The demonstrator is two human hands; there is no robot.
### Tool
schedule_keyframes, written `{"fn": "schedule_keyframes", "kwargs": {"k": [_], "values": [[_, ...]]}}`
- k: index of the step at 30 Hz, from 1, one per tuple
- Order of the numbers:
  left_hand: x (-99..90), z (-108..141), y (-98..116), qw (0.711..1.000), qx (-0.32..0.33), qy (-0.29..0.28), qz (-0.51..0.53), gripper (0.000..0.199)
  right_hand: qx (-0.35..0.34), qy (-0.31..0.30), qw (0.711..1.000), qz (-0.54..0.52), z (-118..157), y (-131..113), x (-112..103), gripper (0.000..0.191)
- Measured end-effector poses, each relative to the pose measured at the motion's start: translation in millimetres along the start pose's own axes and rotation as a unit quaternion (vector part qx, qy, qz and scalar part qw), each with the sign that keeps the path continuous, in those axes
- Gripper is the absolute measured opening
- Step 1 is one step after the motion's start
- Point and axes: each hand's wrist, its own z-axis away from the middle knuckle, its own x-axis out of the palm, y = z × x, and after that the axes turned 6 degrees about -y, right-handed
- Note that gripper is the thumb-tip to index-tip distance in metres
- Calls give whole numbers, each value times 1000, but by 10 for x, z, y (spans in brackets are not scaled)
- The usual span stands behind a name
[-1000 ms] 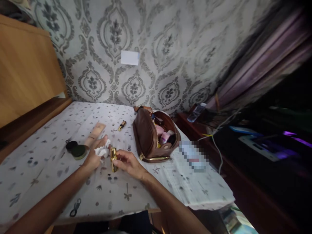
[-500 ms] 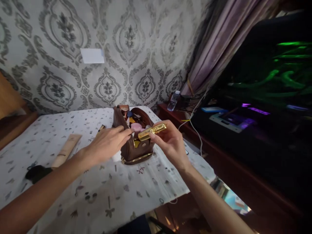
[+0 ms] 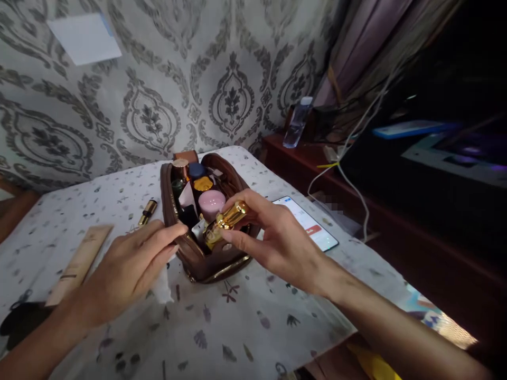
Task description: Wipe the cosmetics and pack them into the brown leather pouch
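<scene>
An open brown bag (image 3: 229, 271) stands on the patterned white cloth, packed with cosmetics, among them a pink round jar (image 3: 212, 203), a yellow lid (image 3: 203, 183) and a dark blue round item (image 3: 196, 169). Between the thumb and fingers of my right hand (image 3: 277, 237) is a shiny gold tube (image 3: 236, 212), tilted over the bag's near end. My left hand (image 3: 134, 264) pinches at the bag's left zipper edge, with white tissue (image 3: 162, 285) hanging below its fingers. Whether it grips the edge or the tissue is unclear.
Left of the bag lie a small black-and-gold tube (image 3: 148, 212), a beige tube (image 3: 79, 264) and a dark object (image 3: 24, 322). A lit phone (image 3: 309, 221) lies right of my right hand. Beyond it are a clear bottle (image 3: 298, 122) and white cables (image 3: 356, 195).
The view has moved closer to the bag and shifted. The gold tube now points down into the bag's near end. My left hand has moved back to the bag's left edge.
</scene>
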Motion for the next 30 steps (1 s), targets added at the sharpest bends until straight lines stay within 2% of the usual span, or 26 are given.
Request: {"fn": "schedule_keyframes", "kwargs": {"k": [3, 6, 9, 15, 21, 24, 30], "values": [[28, 14, -11, 1000, -8, 1, 4, 33, 0, -13, 1000, -11, -35, -11, -31, 13], [28, 21, -20, 1000, -5, -4, 8, 38, -8, -66, 998, 15, -63, -29, -49, 2], [22, 15, -19, 1000, -1, -10, 15, 43, -17, -109, 992, 53, -83, -22, -41, 8], [27, -1, -11, 1000, 1, -11, 22, 45, -33, -129, 989, 68, -171, 56, 58, 7], [66, -10, -19, 1000, 13, 12, 25, 41, 19, -148, 987, 61, -237, 82, 184, 14], [70, -34, 2, 1000, 9, 16, 22, 38, 19, -156, 985, 70, -227, 67, 216, 18], [57, -43, 44, 1000, -3, 14, 10, 35, 40, -216, 962, 163, -229, 3, 220, 12]]}}
